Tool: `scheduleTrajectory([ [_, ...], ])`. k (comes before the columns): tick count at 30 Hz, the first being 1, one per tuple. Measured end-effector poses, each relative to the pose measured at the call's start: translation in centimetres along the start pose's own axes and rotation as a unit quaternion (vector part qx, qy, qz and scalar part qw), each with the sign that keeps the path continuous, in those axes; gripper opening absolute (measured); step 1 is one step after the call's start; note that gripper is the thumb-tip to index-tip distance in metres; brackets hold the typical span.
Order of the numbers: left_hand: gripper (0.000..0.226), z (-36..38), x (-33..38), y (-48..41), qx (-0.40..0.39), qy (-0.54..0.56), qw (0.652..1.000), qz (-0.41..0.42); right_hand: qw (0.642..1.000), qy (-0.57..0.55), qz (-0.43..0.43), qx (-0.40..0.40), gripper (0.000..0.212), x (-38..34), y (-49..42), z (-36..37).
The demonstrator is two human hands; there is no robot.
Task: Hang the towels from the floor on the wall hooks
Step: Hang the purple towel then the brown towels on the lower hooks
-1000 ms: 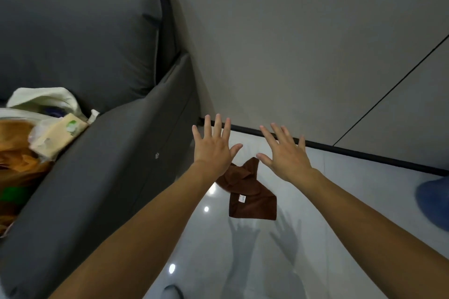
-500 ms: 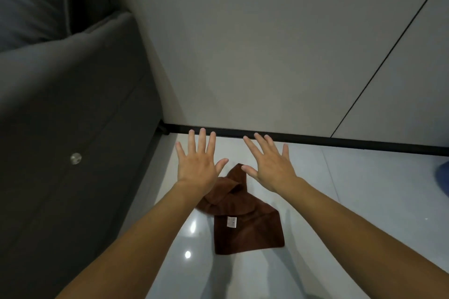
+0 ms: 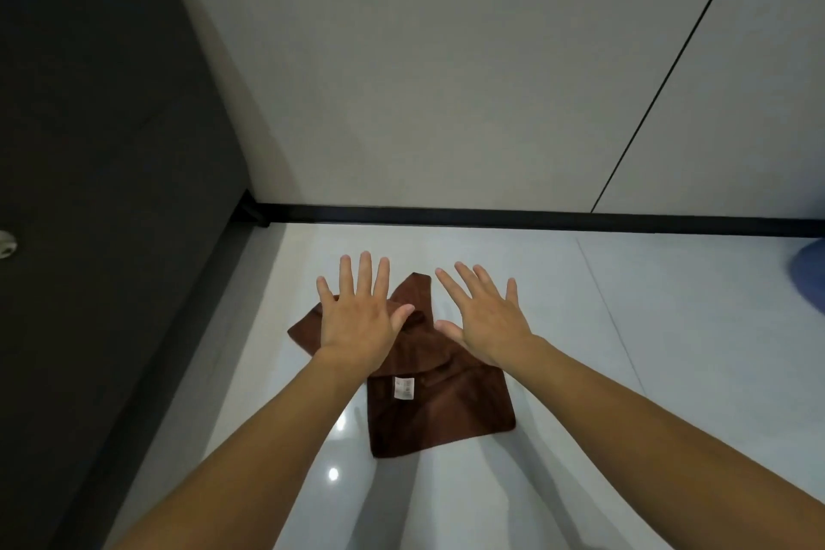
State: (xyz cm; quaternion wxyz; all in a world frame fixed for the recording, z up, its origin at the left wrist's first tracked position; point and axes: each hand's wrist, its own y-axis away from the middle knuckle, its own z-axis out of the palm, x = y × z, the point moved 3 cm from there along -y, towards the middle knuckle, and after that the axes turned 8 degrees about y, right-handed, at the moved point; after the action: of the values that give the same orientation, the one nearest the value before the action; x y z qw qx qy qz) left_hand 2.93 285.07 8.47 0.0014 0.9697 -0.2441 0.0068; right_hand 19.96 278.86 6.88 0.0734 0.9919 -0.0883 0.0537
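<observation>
— So, what is different on your end?
— I am lower than a second ago; the brown towel [image 3: 437,411] looms larger, crumpled on the floor [image 3: 625,371] near the wall [image 3: 446,80], beside the sofa [image 3: 111,192]; my left hand [image 3: 357,317] and right hand [image 3: 486,322] are over it, fingers spread wide, holding nothing
— Meaning?
— I judge the grab is next; no hooks in view yet

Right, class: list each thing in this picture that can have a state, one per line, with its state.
Towel: rumpled on the floor, partly folded over, label facing up, not hung.
Left hand: open, fingers spread, over the towel, holding nothing.
Right hand: open, fingers spread, over the towel, holding nothing.
</observation>
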Motion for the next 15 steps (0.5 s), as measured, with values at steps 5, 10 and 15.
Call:
scheduleTrajectory([
  [5, 0.08, 1.9, 0.8, -1.0, -0.012, 0.006, 1.0, 0.007, 1.0, 0.009, -0.009, -0.016, 0.077, 0.4, 0.1, 2.5],
  [10, 0.078, 3.4, 1.4, -1.4, -0.022, 0.013, 1.0, 0.012, 0.999, 0.019, -0.024, -0.038, 0.076, 1.1, 0.1, 5.0],
  [15, 0.078, 5.0, 2.1, -1.0, -0.026, -0.006, 0.999, 0.03, 0.995, 0.027, -0.029, -0.087, 0.075, 2.6, 0.2, 8.4],
])
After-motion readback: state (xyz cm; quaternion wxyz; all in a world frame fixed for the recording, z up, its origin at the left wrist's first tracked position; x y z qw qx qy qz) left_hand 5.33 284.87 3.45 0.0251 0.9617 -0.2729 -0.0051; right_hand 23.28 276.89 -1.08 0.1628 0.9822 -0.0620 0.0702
